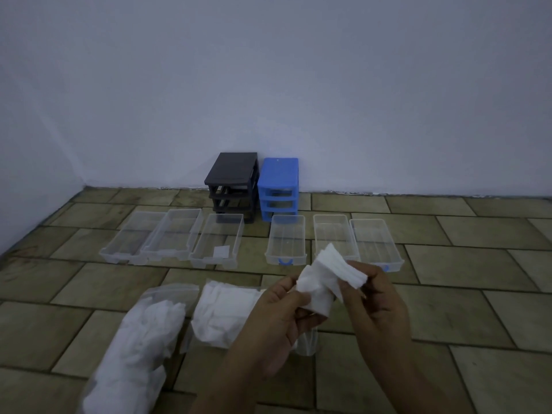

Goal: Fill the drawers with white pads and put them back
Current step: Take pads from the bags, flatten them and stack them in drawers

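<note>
Both my hands hold a bunch of white pads [325, 279] above the tiled floor. My left hand [277, 315] grips the lower part and my right hand [373, 297] pinches the upper stack. Several clear drawers lie in a row on the floor: one group on the left [176, 234] and one on the right [286, 237]. A single pad [221, 251] lies in the third drawer from the left. A black drawer frame [233, 186] and a blue drawer frame [279, 189] stand with their slots bare by the wall.
Two clear plastic bags of white pads lie on the floor near me, one at the lower left [140, 339] and one in the middle [221, 312]. A white wall rises right behind the frames. Brown floor tiles stretch to the right.
</note>
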